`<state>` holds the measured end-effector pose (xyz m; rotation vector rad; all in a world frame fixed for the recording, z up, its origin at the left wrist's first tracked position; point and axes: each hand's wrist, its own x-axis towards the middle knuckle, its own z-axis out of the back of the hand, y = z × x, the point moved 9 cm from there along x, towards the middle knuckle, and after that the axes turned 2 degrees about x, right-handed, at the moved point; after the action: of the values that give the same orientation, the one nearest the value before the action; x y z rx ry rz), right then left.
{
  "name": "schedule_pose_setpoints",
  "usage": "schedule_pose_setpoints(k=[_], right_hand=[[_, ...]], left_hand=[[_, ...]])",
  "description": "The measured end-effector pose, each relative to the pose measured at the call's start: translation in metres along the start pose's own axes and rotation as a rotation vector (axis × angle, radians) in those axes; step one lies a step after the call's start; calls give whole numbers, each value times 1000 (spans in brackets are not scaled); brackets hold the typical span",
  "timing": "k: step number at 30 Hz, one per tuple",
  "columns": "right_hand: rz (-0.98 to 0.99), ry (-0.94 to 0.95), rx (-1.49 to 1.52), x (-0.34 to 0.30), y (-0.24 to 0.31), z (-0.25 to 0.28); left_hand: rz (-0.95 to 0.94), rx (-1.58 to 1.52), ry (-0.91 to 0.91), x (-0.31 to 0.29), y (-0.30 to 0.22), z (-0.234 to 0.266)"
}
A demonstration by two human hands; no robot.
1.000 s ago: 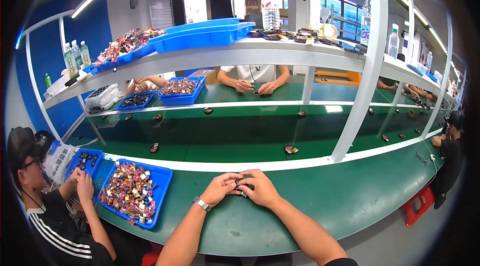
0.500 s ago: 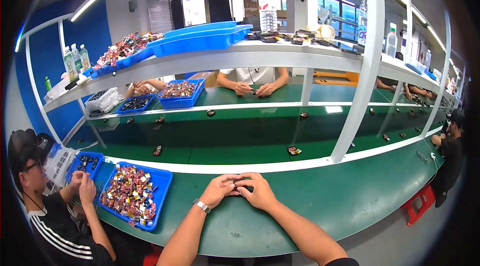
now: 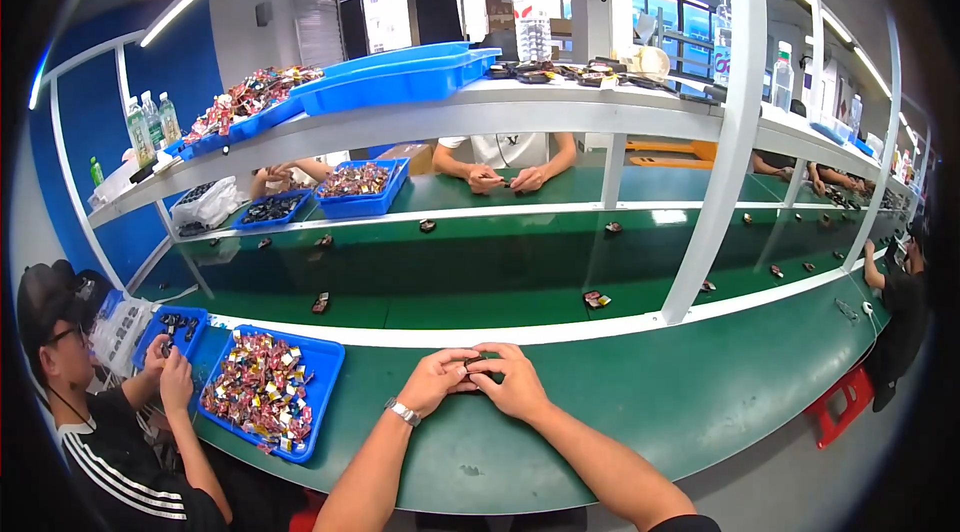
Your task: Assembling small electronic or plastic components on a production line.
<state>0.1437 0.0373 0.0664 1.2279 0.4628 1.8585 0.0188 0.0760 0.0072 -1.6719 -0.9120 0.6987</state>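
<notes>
My left hand (image 3: 432,381), with a metal-banded watch (image 3: 404,412) at its wrist, and my right hand (image 3: 511,380) meet over the green worktable (image 3: 640,402). Their fingers close from both sides around a small black part (image 3: 468,372). Most of that part is covered by my fingers, so its exact kind cannot be made out. To the left of my hands stands a blue tray (image 3: 330,362), heaped with small red, white and yellow wired pieces (image 3: 258,387).
A white rail (image 3: 480,335) separates my table from a green conveyor belt (image 3: 470,282) carrying scattered small parts. A white post (image 3: 715,172) and shelf (image 3: 560,107) rise ahead. At the left, a person (image 3: 90,402) works beside another blue tray (image 3: 200,318); others sit across.
The small parts on the belt have shifted slightly to the right. My hands stay together around the black part with only slight finger movement.
</notes>
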Motion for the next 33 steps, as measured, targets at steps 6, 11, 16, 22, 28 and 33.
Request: schedule_pose_setpoints(k=[6,11,16,22,28,33], right_hand=[[53,7,-13,2,6,2],[46,33,-6,1,7,3],[175,-113,-76,6,32,17],[246,-134,-234,3,35,13],[198,-138,-316,1,35,9],[284,-115,-422,0,40,5]], left_hand=[[-61,23,-39,1,-6,0],[-6,67,-69,0,-4,1],[-19,42,-45,1,-7,-5],[-2,49,-48,0,-5,-3],[-3,58,-55,1,-5,-3],[-7,56,-50,3,0,0]])
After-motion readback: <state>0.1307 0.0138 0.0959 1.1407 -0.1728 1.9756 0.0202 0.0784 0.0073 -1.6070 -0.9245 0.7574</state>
